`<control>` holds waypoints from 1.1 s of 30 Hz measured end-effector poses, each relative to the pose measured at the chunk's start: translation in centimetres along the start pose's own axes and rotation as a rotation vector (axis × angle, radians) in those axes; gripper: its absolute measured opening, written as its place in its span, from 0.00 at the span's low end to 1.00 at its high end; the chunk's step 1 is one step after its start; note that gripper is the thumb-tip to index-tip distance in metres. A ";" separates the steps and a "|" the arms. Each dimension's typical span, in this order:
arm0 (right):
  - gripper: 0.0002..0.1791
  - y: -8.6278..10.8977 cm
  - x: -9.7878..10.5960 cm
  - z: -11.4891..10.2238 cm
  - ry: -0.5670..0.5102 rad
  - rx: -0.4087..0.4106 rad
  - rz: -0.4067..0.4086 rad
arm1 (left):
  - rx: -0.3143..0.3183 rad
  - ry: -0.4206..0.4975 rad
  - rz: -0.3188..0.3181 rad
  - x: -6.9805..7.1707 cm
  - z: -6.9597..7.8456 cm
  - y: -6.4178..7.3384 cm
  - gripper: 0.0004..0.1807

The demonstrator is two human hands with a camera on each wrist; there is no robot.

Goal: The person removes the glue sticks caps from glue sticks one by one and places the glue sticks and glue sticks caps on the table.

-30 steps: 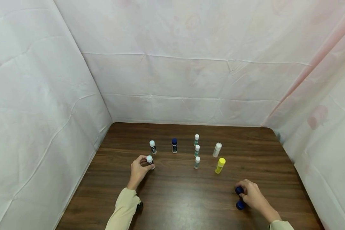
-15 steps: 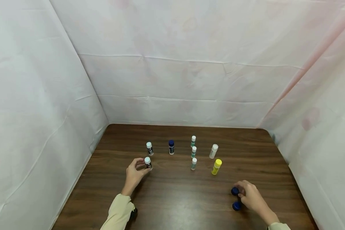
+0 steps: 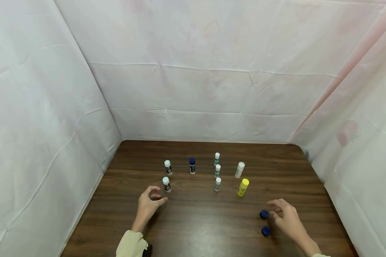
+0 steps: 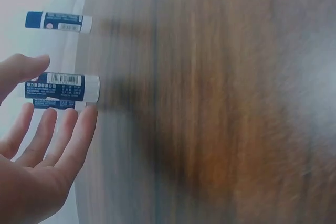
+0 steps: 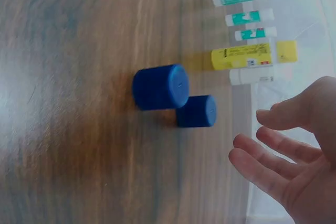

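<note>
My left hand (image 3: 148, 205) stands just in front of a dark-labelled glue stick (image 3: 167, 185) with a pale top, its thumb and fingers spread apart. Nothing is between them. Upright behind that stick is a matching one (image 3: 168, 167), mostly hidden by it in the left wrist view. My right hand (image 3: 286, 217) hovers beside two dark blue caps, loosely bent and holding nothing. The farther cap (image 3: 263, 214) is close to its fingertips; the nearer cap (image 3: 265, 231) sits toward me. Both caps stand on the table in the right wrist view.
A blue-topped glue stick (image 3: 192, 166) stands at the back of the brown table (image 3: 206, 221). Right of it are several small green-and-white sticks (image 3: 217, 171) in a row, a white stick (image 3: 239, 170) and a yellow stick (image 3: 243, 187). White cloth (image 3: 193, 89) surrounds the table.
My left hand has let go of the nearer dark-labelled glue stick and drawn back toward me. The right hand has let go of the farther blue cap and shifted slightly right.
</note>
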State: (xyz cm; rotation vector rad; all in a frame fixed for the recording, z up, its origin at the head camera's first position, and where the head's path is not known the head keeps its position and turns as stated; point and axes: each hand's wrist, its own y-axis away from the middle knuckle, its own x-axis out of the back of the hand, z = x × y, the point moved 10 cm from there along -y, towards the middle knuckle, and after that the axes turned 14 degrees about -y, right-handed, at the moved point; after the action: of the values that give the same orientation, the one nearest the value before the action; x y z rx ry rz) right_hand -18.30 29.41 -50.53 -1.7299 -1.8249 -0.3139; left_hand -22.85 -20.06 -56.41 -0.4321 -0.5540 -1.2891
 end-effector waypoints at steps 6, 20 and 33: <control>0.22 -0.1 0.4 -1.5 -0.001 0.075 0.042 | -0.001 0.129 -0.011 -0.5 0.5 1.4 0.25; 0.23 -1.2 0.0 -5.1 0.036 0.158 0.071 | -0.100 0.311 -0.043 -2.3 3.0 2.9 0.23; 0.25 -2.4 -1.3 -7.7 0.019 0.239 0.087 | -0.150 0.369 -0.069 -5.1 3.5 2.4 0.24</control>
State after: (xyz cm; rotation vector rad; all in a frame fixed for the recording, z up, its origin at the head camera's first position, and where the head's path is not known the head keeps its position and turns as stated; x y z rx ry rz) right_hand -18.63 23.75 -44.61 -1.6278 -1.6923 -0.0726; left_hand -21.90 -13.48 -56.75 -0.2899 -0.1631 -1.4414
